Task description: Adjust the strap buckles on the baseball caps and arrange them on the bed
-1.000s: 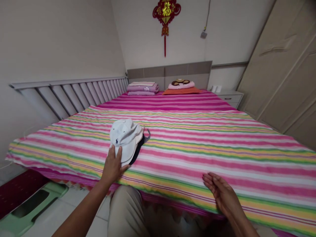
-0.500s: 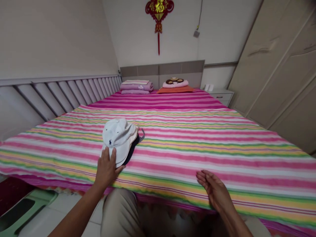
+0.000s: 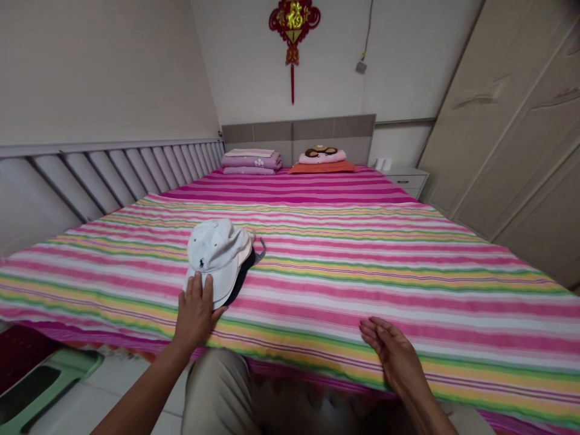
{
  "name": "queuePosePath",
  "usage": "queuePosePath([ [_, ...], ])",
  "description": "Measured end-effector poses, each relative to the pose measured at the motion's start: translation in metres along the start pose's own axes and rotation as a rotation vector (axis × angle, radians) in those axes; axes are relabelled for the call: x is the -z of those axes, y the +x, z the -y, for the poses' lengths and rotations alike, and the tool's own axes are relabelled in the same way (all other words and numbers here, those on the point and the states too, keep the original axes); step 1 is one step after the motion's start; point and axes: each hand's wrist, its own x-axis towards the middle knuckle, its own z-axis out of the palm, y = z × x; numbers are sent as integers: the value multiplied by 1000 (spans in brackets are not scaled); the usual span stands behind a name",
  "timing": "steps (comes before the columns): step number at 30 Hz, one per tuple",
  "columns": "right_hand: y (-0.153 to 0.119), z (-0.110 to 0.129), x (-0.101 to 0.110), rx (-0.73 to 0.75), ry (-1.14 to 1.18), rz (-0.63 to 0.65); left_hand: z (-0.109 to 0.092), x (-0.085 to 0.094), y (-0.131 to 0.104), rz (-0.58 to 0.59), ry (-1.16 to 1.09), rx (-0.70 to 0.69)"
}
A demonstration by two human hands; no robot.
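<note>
The white cap [image 3: 216,254], left of the frame's centre, is touched at its brim by the slightly parted fingers of the left hand [image 3: 196,311]; at lower right, the right hand's [image 3: 396,353] fingers are loosely curled together, with nothing held.

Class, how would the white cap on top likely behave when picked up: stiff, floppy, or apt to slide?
The white cap would probably flop at its creased crown, while its smoothly curved brim seems stiffer. Lying over the dark cap, it might slide.
</note>
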Motion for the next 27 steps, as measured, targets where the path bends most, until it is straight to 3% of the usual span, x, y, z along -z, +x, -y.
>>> queuePosePath([
  [6, 3, -3, 4, -2, -8, 8, 0, -2, 2, 0, 36, 10],
  [22, 2, -1, 1, -7, 4, 18, 21, -18, 4, -59, -55, -135],
  [27, 1, -2, 0, 13, -6, 19, 20, -14, 3, -85, -74, -156],
])
